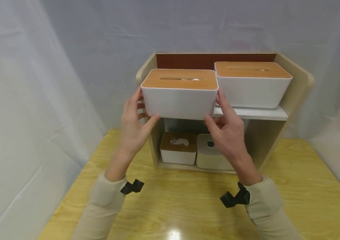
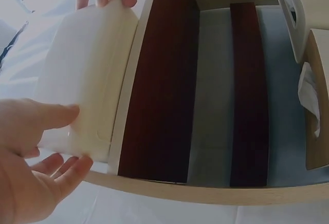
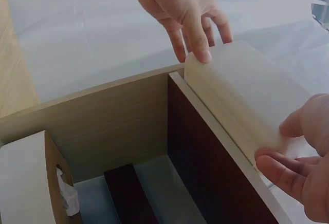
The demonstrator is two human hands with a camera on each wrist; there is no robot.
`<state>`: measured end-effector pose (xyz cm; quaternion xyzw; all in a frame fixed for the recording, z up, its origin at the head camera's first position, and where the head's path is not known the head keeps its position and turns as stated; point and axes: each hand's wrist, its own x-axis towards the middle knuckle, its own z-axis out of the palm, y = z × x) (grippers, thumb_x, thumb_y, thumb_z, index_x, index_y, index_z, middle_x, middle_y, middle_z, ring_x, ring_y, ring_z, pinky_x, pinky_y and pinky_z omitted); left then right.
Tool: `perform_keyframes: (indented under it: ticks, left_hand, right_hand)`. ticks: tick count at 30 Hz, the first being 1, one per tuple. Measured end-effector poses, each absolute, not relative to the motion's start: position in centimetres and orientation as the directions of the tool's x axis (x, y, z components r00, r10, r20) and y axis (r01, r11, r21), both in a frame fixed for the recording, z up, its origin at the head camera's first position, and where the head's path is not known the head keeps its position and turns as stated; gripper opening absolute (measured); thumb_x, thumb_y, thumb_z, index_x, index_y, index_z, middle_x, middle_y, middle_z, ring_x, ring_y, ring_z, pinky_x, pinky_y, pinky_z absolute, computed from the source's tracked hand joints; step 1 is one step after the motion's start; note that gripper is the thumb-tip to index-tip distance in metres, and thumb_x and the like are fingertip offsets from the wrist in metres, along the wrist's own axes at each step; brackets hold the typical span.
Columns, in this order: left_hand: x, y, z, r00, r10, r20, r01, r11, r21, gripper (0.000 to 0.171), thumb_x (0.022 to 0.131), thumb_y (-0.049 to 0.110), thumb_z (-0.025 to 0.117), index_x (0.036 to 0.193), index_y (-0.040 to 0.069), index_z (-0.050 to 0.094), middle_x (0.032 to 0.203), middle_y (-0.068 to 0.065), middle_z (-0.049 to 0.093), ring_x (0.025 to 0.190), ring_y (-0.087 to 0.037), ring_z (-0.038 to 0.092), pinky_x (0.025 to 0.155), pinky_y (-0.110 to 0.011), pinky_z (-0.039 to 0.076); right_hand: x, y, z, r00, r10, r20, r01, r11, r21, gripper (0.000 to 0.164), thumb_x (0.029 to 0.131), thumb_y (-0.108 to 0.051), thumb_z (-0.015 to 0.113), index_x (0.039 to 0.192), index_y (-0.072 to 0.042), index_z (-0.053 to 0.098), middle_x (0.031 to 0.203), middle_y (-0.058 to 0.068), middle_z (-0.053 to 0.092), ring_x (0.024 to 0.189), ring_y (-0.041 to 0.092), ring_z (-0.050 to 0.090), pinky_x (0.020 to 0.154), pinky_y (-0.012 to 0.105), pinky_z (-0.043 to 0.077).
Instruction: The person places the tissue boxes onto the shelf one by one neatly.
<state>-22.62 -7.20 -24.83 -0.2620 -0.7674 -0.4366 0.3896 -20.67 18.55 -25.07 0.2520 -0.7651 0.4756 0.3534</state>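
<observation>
A white tissue box (image 1: 179, 101) with a wood-coloured lid is at the left of the upper shelf, its front bottom edge overlapping the shelf's front edge. Whether its base rests fully on the shelf cannot be told. My left hand (image 1: 134, 125) grips its left end, thumb at the lower front corner and fingers along the side. At the opposite end my right hand (image 1: 227, 130) holds it the same way. Both wrist views show the box's pale underside (image 2: 85, 75) and lower edge between the two hands. Beside it on the right stands a similar tissue box (image 1: 250, 91).
The small shelf unit (image 1: 300, 78) stands on a yellow wood table (image 1: 170, 203). Its lower level holds a white box with a brown lid (image 1: 178, 156) and tissue showing, next to a beige box (image 1: 210, 161). Pale sheeting (image 1: 98, 66) hangs behind and at both sides.
</observation>
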Motion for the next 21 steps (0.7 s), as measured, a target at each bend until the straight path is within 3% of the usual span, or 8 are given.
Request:
perform_keyframes:
  ticks: [5, 8, 12, 15, 21]
  left_hand:
    - [-22.8, -6.9, -25.2, -0.518, 0.018, 0.855, 0.740, 0.512, 0.437, 0.078, 0.085, 0.002, 0.077, 0.149, -0.001, 0.034, 0.130, -0.024, 0.046, 0.107, -0.032, 0.057, 0.080, -0.042, 0.058]
    - [-22.7, -6.9, -25.5, -0.493, 0.025, 0.869, 0.745, 0.529, 0.407, 0.071, 0.088, 0.003, 0.073, 0.146, 0.000, 0.034, 0.130, -0.024, 0.044, 0.108, -0.032, 0.055, 0.080, -0.043, 0.057]
    - [-22.3, -6.9, -26.1, -0.461, 0.073, 0.884, 0.754, 0.558, 0.347, 0.058, 0.091, 0.004, 0.068, 0.141, 0.000, 0.039, 0.133, -0.025, 0.042, 0.113, -0.033, 0.052, 0.083, -0.044, 0.056]
    - [-22.2, -6.7, -26.3, -0.446, 0.105, 0.889, 0.761, 0.567, 0.315, 0.055, 0.091, 0.002, 0.067, 0.140, -0.001, 0.043, 0.138, -0.025, 0.040, 0.117, -0.034, 0.049, 0.085, -0.045, 0.054]
    - [-22.5, -5.7, -26.2, -0.415, 0.134, 0.900, 0.777, 0.567, 0.274, 0.054, 0.091, -0.001, 0.063, 0.142, -0.002, 0.044, 0.140, -0.028, 0.039, 0.117, -0.036, 0.049, 0.090, -0.043, 0.049]
  right_hand:
    - [-21.2, 18.2, -25.1, -0.584, -0.045, 0.810, -0.716, 0.497, -0.489, 0.075, 0.092, -0.004, 0.069, 0.156, -0.016, 0.033, 0.136, 0.020, 0.052, 0.084, 0.024, 0.068, 0.072, 0.017, 0.054]
    - [-21.5, 18.1, -25.5, -0.499, -0.068, 0.864, -0.740, 0.552, -0.384, 0.070, 0.091, -0.001, 0.069, 0.154, -0.011, 0.038, 0.134, 0.022, 0.053, 0.101, 0.029, 0.065, 0.080, 0.033, 0.058]
    - [-21.3, 18.1, -26.1, -0.400, -0.166, 0.901, -0.759, 0.612, -0.224, 0.065, 0.089, 0.001, 0.069, 0.149, -0.006, 0.044, 0.144, 0.025, 0.046, 0.120, 0.037, 0.056, 0.092, 0.052, 0.053]
    - [-21.0, 18.4, -26.2, -0.404, -0.227, 0.886, -0.754, 0.631, -0.182, 0.064, 0.090, 0.000, 0.068, 0.150, -0.006, 0.044, 0.150, 0.027, 0.038, 0.123, 0.038, 0.054, 0.097, 0.054, 0.050]
    - [-21.0, 19.2, -26.0, -0.432, -0.226, 0.873, -0.744, 0.637, -0.203, 0.065, 0.091, 0.002, 0.065, 0.151, -0.006, 0.041, 0.149, 0.029, 0.032, 0.123, 0.040, 0.052, 0.100, 0.054, 0.047]
